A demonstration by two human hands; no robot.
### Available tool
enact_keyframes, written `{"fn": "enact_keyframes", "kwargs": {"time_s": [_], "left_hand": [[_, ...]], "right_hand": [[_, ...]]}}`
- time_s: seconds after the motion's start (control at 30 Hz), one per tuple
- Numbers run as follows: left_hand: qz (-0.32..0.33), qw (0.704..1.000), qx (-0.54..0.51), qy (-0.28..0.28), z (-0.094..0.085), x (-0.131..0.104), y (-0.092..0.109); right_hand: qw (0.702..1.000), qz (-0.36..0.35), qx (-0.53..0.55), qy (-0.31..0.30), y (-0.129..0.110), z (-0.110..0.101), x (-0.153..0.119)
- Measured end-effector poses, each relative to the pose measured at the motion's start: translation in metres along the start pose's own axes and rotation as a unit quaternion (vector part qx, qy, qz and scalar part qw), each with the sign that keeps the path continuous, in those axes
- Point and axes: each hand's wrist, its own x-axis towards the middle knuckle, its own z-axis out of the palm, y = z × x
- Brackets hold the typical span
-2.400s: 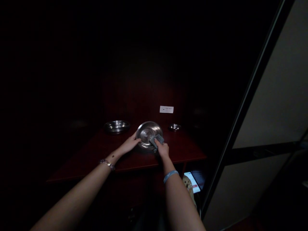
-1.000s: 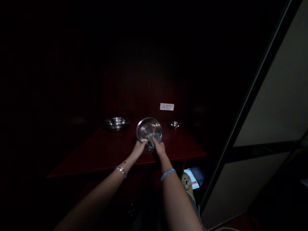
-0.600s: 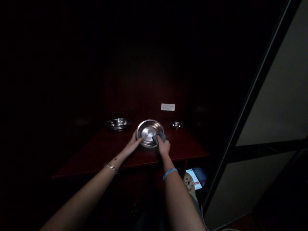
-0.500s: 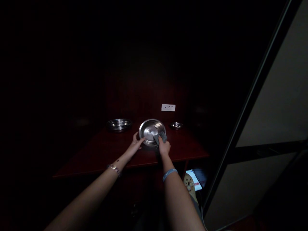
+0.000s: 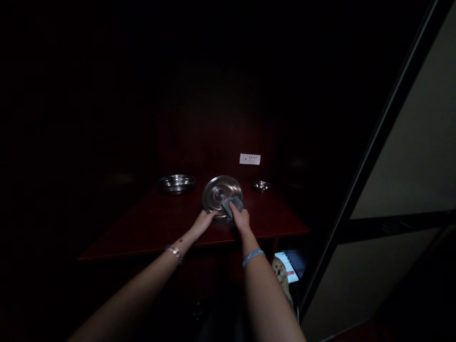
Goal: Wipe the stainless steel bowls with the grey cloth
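A shiny metal plate [image 5: 218,191] is held tilted up above the dark red table, its round face turned toward me. My left hand [image 5: 205,222] grips its lower left rim, thumb on the face and the other fingers hidden behind. Against the lower right part of the plate, my right hand [image 5: 240,217] presses a grey cloth [image 5: 232,205], closed around it with the thumb on top.
On the red table [image 5: 149,228], several stacked metal plates [image 5: 176,183] stand left and a small metal bowl [image 5: 261,185] stands right. A white socket panel [image 5: 250,159] is on the wall behind. Below right are a lit screen [image 5: 290,270] and a clog [image 5: 280,270].
The plate has turned in my hands and shifted slightly left. My left hand has moved to its lower rim, and the cloth has moved left and a little down across the face.
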Motion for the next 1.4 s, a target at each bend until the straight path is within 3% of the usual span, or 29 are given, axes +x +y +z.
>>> {"fn": "enact_keyframes", "kwargs": {"time_s": [0.1, 0.17, 0.23, 0.37, 0.5, 0.67, 0.87, 0.97, 1.1, 1.23, 1.4], "left_hand": [[-0.015, 0.997, 0.049, -0.062, -0.021, 0.007, 0.01], [0.01, 0.991, 0.067, -0.113, -0.032, 0.008, 0.015], [0.036, 0.989, 0.072, -0.126, -0.036, 0.005, 0.017], [-0.01, 0.997, 0.028, -0.074, -0.022, -0.008, 0.018], [-0.082, 0.992, -0.04, -0.083, 0.009, -0.019, 0.01], [-0.057, 0.996, -0.063, -0.028, 0.032, -0.02, -0.003], [-0.028, 0.998, -0.046, -0.013, 0.022, -0.008, -0.007], [0.042, 0.999, 0.006, -0.018, 0.006, 0.002, -0.003], [0.11, 0.989, 0.079, -0.066, -0.014, 0.008, 0.004], [0.086, 0.992, 0.083, -0.044, -0.013, 0.006, 0.001], [0.005, 1.0, 0.01, -0.017, 0.006, -0.001, -0.01]], "right_hand": [[0.998, 0.002, -0.057, 0.029, -0.002, -0.008, -0.003], [0.996, -0.005, -0.073, 0.045, -0.005, -0.01, -0.005], [0.996, -0.013, -0.071, 0.055, -0.009, -0.008, -0.006], [0.996, 0.011, -0.047, 0.076, -0.009, -0.004, -0.006], [0.995, 0.045, -0.026, 0.083, -0.005, -0.002, -0.004], [0.998, 0.021, -0.013, 0.058, -0.003, 0.001, 0.0], [0.998, 0.015, -0.039, 0.043, -0.001, -0.004, -0.001], [0.997, 0.024, -0.054, 0.052, -0.001, -0.01, -0.003], [0.994, 0.031, -0.073, 0.07, -0.002, -0.015, -0.006], [0.993, 0.014, -0.072, 0.094, -0.001, -0.014, -0.005], [0.993, -0.002, -0.076, 0.094, 0.002, -0.015, -0.001]]}}
